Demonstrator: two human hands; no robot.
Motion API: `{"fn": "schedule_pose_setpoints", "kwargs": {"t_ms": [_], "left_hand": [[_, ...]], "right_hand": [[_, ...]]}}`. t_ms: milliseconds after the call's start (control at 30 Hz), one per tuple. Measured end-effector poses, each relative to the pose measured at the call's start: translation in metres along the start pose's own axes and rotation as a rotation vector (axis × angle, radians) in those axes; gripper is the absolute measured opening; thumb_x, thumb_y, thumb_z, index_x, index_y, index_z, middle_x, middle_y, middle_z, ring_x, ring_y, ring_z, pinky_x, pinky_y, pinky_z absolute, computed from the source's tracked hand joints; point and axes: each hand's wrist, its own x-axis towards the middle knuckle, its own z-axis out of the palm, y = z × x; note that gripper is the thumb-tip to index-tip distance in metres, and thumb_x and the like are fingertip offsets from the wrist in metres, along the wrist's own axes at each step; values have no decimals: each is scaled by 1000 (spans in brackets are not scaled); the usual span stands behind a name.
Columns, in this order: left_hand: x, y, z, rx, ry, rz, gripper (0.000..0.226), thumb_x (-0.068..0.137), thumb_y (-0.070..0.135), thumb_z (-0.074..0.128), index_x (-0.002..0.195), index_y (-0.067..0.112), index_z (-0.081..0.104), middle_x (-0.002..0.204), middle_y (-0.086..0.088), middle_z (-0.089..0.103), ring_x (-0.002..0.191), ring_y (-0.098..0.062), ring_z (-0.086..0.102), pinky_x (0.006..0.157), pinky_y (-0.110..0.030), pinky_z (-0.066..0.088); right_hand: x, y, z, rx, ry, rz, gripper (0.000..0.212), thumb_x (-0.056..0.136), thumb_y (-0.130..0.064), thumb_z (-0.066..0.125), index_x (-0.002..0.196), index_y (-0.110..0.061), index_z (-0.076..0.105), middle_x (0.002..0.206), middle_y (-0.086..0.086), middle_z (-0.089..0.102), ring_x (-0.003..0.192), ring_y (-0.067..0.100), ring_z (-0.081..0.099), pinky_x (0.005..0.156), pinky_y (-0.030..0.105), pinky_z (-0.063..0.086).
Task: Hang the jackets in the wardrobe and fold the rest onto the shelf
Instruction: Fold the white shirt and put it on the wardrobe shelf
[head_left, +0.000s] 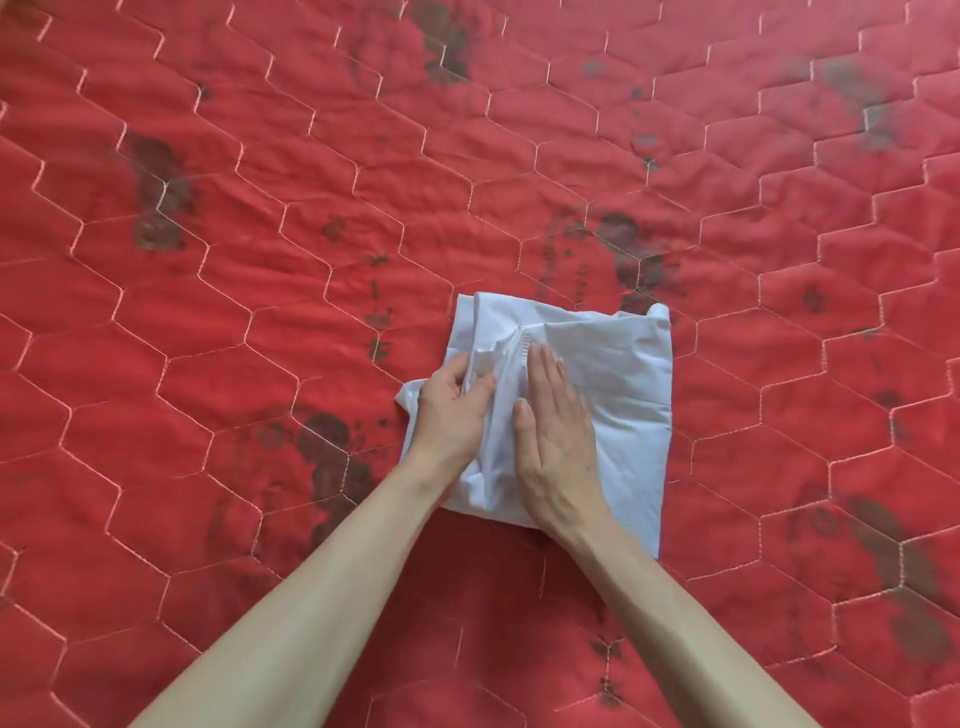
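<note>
Head view: left hand (449, 410) pinches white garment (613, 379) fold at 9 o'clock; right hand (556, 441) flat, pressing. Best smooth crease toward 3 o'clock first.

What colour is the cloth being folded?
White cloth, on a red quilt, seen from the head view.

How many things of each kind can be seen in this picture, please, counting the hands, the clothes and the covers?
Hands: 2, the left hand pinching a fold and the right hand pressing flat
White garments: 1, the folded white garment
Quilts: 1, the red quilt under it
Total: 4
</note>
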Motion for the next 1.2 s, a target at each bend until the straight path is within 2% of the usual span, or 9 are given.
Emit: {"fn": "schedule_pose_setpoints", "kwargs": {"t_ms": [167, 300, 467, 567, 667, 800, 900, 1033, 1200], "left_hand": [[13, -10, -7, 135, 74, 35, 22, 101, 2, 53, 87, -15, 53, 78, -8, 46, 73, -18, 39, 66, -34, 32], [17, -14, -10, 198, 181, -28, 18, 96, 4, 50, 78, 7, 50, 74, -3, 41, 70, -16, 36, 66, -36, 31], [6, -15, -14, 324, 123, 38, 44, 92, 44, 74, 84, 8, 50, 76, -1, 56, 71, -18, 49, 67, -39, 42], [5, -21, -14, 467, 167, 115, 32, 89, 27, 75, 89, 6, 51, 82, -10, 60, 81, -33, 56, 69, -43, 44], [7, -25, -13, 548, 267, 94, 27, 93, 28, 70, 88, 13, 49, 76, 3, 56, 75, -28, 54, 62, -39, 36], [4, -31, -7, 715, 334, 145, 22, 94, 25, 66, 108, 17, 52, 96, -5, 64, 97, -35, 59, 83, -43, 39], [-3, -35, 1, 1032, 376, 382, 53, 92, 23, 65, 140, 11, 48, 135, -14, 53, 125, -36, 48, 104, -50, 39], [-2, -43, 14, 1359, 161, 619, 63, 103, 33, 50, 159, 7, 38, 169, -19, 27, 158, -36, 22, 128, -55, 20], [9, -56, 6, 1440, 1, 629, 65, 108, 41, 35, 163, 7, 29, 172, -16, 18, 161, -31, 13, 129, -54, 14]], "right_hand": [[2, 29, -24, -426, 96, -100, 61, 107, -41, 16, 165, -24, 21, 173, -2, 11, 161, 17, 3, 129, 46, 7], [2, 54, -40, -487, 161, 7, 61, 107, -43, 19, 165, -24, 23, 173, -2, 12, 160, 19, 6, 128, 51, 11], [7, 67, -37, -507, 95, 26, 68, 105, -54, 15, 167, -27, 8, 174, -6, 0, 161, 16, -4, 129, 45, 2], [11, 68, -33, -496, 97, 32, 71, 103, -56, 14, 167, -25, 8, 174, -5, -1, 161, 16, -5, 129, 44, 2], [13, 72, -27, -554, 107, 35, 70, 105, -54, 18, 167, -22, 7, 175, -3, -1, 161, 18, -4, 130, 43, 2], [14, 74, -19, -603, 82, 47, 70, 107, -52, 21, 167, -18, 8, 175, 2, 0, 161, 20, -4, 130, 43, 2], [15, 74, -18, -576, 135, 22, 67, 108, -46, 31, 166, -15, 18, 174, 5, 9, 161, 21, 6, 130, 45, 7], [22, 77, -27, -565, 261, 6, 66, 110, -43, 34, 166, -16, 13, 175, 4, 7, 161, 20, 3, 130, 46, 6], [36, 87, -30, -568, 171, 69, 74, 106, -56, 23, 167, -21, 2, 175, -3, -3, 161, 18, -5, 130, 48, 5]]}}
